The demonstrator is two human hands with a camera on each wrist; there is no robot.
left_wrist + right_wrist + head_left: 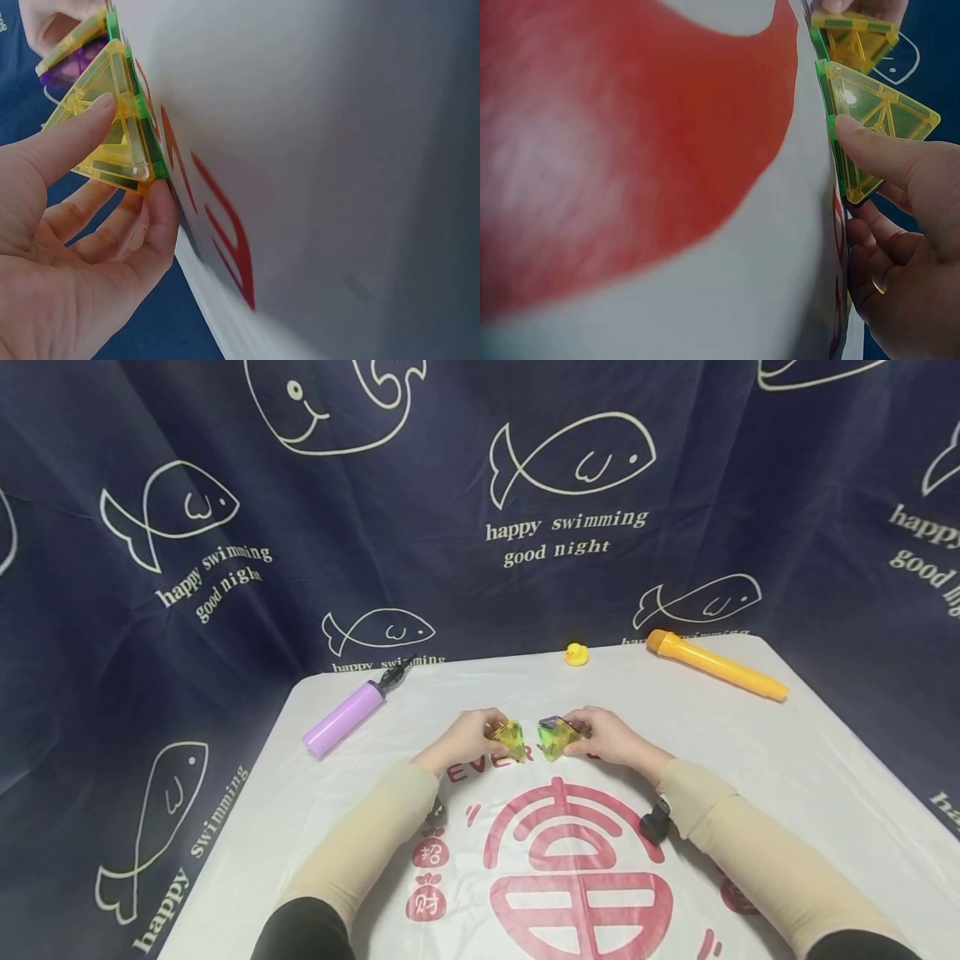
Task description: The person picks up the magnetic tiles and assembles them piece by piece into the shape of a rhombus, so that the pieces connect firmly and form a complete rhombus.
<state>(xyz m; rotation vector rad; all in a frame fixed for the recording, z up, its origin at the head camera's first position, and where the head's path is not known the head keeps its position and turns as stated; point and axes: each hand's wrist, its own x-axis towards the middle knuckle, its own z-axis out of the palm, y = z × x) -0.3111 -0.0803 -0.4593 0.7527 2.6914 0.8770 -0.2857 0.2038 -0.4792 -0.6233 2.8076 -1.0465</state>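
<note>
Translucent triangular magnetic tiles are in both hands, close above or on the table's white cloth. My left hand (471, 737) pinches a small pyramid of yellow and green tiles (511, 739), its thumb pressed on a yellow face (124, 150) in the left wrist view. Across a narrow gap, my right hand (609, 739) grips a second pyramid (553, 739) of yellow, green and purple tiles. Its thumb lies over the yellow triangle (891, 112) in the right wrist view. Green tiles form the lower side of both pyramids, against the cloth. Fingers hide part of each pyramid.
A purple hand pump (345, 718) with a black end lies at the back left. Along the far edge sit a yellow rubber duck (576, 654) and an orange toy microphone (716, 666). Behind the white table (465, 689) hangs a dark blue fish-print curtain (450, 527).
</note>
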